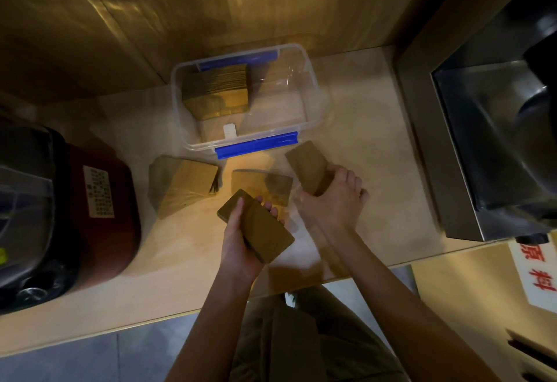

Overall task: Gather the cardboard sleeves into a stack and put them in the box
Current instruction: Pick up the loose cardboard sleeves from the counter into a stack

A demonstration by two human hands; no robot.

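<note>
A clear plastic box [313, 86] with blue latches stands at the back of the counter, with a row of brown cardboard sleeves [218, 87] in its left half. My left hand [241, 240] grips a stack of sleeves [265, 234] above the counter's front. My right hand [334, 197] holds a second stack [307, 164] just in front of the box's near blue latch. Between the hands lie loose sleeves [262, 184] on the counter. A larger fanned pile of sleeves [180, 185] lies to the left.
A dark red appliance [99, 209] with a white label stands at the left. A steel machine [488, 146] fills the right side. A wooden wall panel [180, 4] rises behind the box. A white sign with red characters [536, 273] sits at the right front.
</note>
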